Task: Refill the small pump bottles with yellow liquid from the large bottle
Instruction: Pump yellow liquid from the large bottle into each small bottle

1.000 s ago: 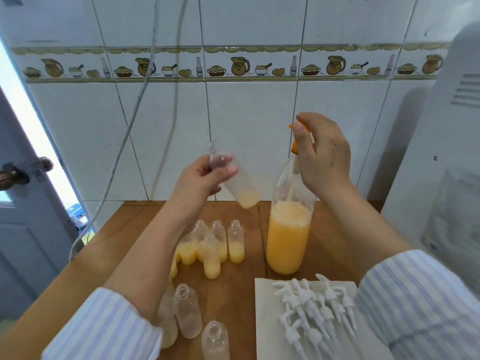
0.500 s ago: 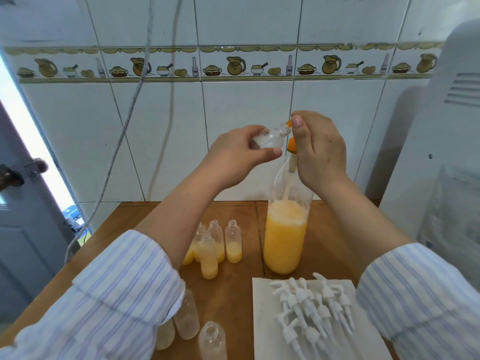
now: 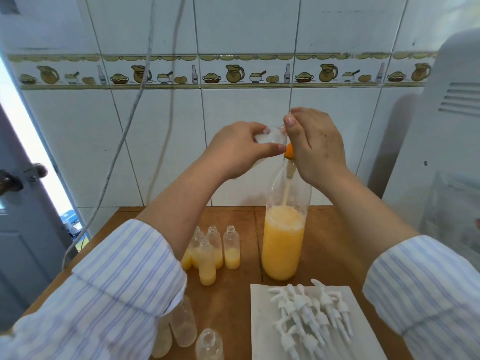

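Nearest the camera, two striped sleeves frame the view. Between them on the wooden table: empty small bottles at the near edge, partly hidden under the left sleeve, and a white sheet to the right carrying a pile of white pump heads. Further back, a cluster of uncapped small pump bottles stands left of centre, each part-filled with yellow liquid. Just right of them stands the large bottle, upright, roughly half full of foamy yellow liquid, with a pale tube running down inside its neck. Above it the hands meet — left hand grips a clear small bottle, tipped roughly sideways with its mouth toward the right hand. Right hand is curled round an orange pump top at the large bottle's mouth, thumb up; exact grip is hidden by the fingers. Whether the small bottle's mouth touches the pump spout — cannot tell. Behind: a white tiled wall with a jug-pattern border, a hanging cable, a door at left, a white appliance at right.
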